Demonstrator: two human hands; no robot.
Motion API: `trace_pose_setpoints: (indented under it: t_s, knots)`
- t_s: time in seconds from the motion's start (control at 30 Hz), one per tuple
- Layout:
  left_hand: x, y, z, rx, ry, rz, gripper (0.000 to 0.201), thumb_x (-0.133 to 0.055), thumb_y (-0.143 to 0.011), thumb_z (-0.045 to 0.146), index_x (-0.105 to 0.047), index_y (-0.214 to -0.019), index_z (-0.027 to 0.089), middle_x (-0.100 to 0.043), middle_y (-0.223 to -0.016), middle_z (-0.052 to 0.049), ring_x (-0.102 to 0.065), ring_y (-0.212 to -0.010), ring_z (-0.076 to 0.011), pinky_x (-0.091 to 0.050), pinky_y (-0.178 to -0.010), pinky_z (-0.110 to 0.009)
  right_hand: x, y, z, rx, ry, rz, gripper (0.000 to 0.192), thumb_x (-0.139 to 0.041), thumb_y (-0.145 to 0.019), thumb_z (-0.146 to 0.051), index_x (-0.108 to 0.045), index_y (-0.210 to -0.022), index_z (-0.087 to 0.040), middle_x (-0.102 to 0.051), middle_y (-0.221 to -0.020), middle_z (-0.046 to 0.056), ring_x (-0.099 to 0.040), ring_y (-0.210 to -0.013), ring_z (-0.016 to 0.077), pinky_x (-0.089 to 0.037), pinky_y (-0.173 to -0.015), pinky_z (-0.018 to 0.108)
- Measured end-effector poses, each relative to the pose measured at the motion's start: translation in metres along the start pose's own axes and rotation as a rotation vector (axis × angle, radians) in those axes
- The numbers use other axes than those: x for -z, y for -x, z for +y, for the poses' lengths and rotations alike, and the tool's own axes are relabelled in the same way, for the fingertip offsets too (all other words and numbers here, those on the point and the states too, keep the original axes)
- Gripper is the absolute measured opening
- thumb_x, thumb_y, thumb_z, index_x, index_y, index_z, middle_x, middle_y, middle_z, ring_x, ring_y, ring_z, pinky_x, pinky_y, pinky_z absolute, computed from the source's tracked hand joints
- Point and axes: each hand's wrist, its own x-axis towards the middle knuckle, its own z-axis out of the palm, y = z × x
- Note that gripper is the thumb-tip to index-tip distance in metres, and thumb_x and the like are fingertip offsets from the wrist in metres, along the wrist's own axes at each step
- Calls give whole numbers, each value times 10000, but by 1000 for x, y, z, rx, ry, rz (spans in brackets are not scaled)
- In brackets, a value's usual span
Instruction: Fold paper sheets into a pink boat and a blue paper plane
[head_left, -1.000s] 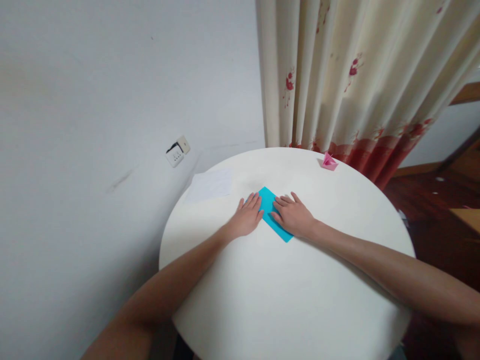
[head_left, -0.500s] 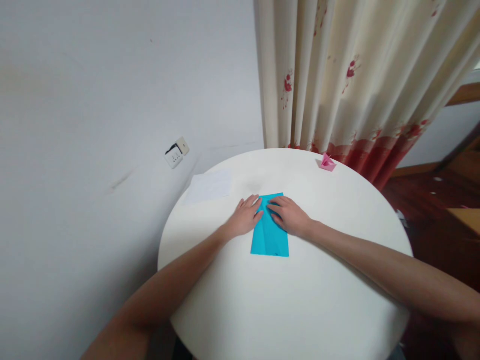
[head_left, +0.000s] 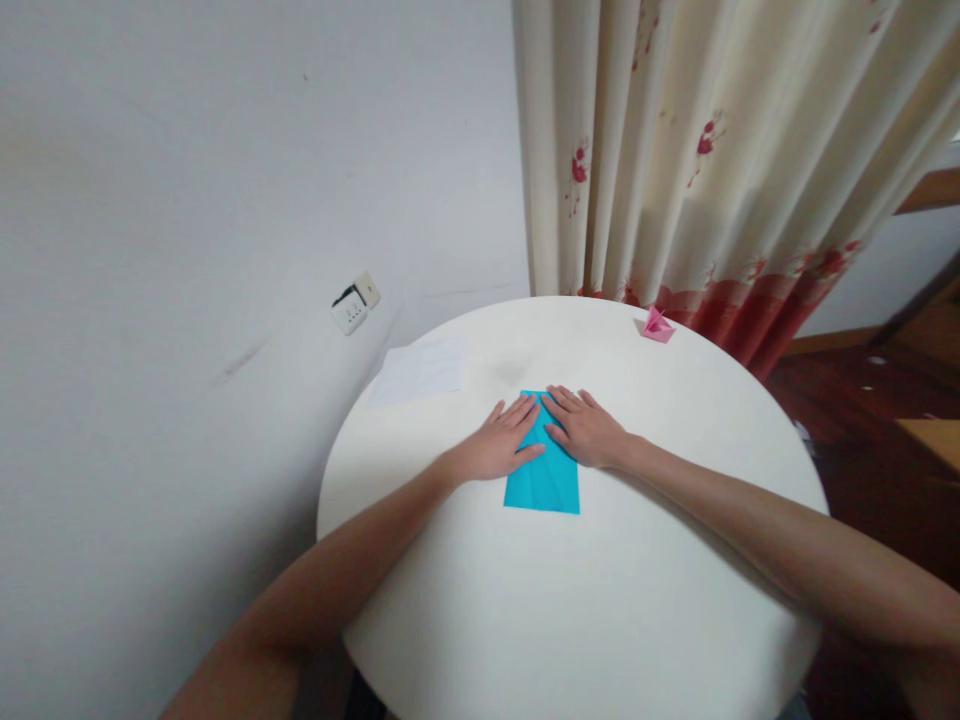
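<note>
Pressing flat with fingers spread, the left hand (head_left: pixel 501 445) and right hand (head_left: pixel 589 432) both rest on the far end of a blue paper (head_left: pixel 546 476) lying near the middle of the round white bench (head_left: pixel 585 600). A pink folded paper (head_left: pixel 658 326) sits at the far rim, a white sheet (head_left: pixel 420 369) at the left.

Blue sheet (head_left: pixel 546 478): thin matt paper, creased. Desk (head_left: pixel 600 600): smooth off-white, faint sheen. Pink boat (head_left: pixel 658 325): folded paper. Curtain (head_left: pixel 712 150): printed cloth. Floor (head_left: pixel 862 390): glossy wood.

Hands (head_left: pixel 504 447) hide blue paper's (head_left: pixel 547 482) top corners.
</note>
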Motion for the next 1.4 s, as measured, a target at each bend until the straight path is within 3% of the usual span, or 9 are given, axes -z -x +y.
trace_pose_setpoints:
  t_s: [0.43, 0.77, 1.03, 1.13, 1.27, 1.4]
  knots:
    - [6, 2, -1, -61, 74, -45, 682, -309, -1011, 623, -206, -1588, 275, -114, -1665, -60, -55, -1546, -245, -39, -1235, -516, 4, 1, 3, -31, -8, -2, 619, -231, -1045, -429, -312, -1553, -85, -254, -1624, 162, -227, -1506, 293, -223, -1199, 532]
    - [6, 1, 0, -59, 69, -35, 689, -294, -1005, 642, -211, -1587, 283, -155, -1662, -49, -70, -1545, -257, -54, -1233, -513, 4, 1, 1, -36, -11, 6, 612, -258, -1040, -416, -324, -1546, -77, -257, -1623, 158, -234, -1504, 289, -225, -1197, 531]
    - [7, 1, 0, 98, 0, -7, 711, -218, -1018, 631, -148, -1600, 230, -125, -1664, -81, -107, -1541, -266, -84, -1222, -510, -2, 3, -1, -167, 42, 60, 655, -275, -1031, -454, -330, -1535, -39, -261, -1616, 187, -232, -1501, 324, -192, -1203, 556]
    - [5, -1, -1, 140, -13, 1, 684, -198, -1033, 591, -160, -1598, 207, -140, -1660, -90, -121, -1538, -270, -107, -1220, -514, -1, 5, -3, -45, 25, 70, 642, -281, -1033, -454, -353, -1529, -52, -268, -1614, 184, -212, -1508, 316, -135, -1220, 553]
    - [3, -2, -2, 173, -20, 2, 649, -162, -1053, 511, -176, -1591, 147, -140, -1658, -104, -113, -1540, -256, -120, -1225, -508, 2, 6, -7, 158, -65, -4, 648, -277, -1039, -478, -312, -1556, -90, -270, -1617, 166, -233, -1504, 298, -182, -1215, 536]
    - [2, -3, -2, 173, -8, 19, 645, -183, -1052, 506, -197, -1585, 145, -151, -1656, -111, -126, -1538, -256, -128, -1227, -509, 3, 6, -7, 157, -99, -21, 645, -256, -1042, -492, -298, -1566, -119, -256, -1625, 148, -223, -1506, 304, -198, -1209, 543]
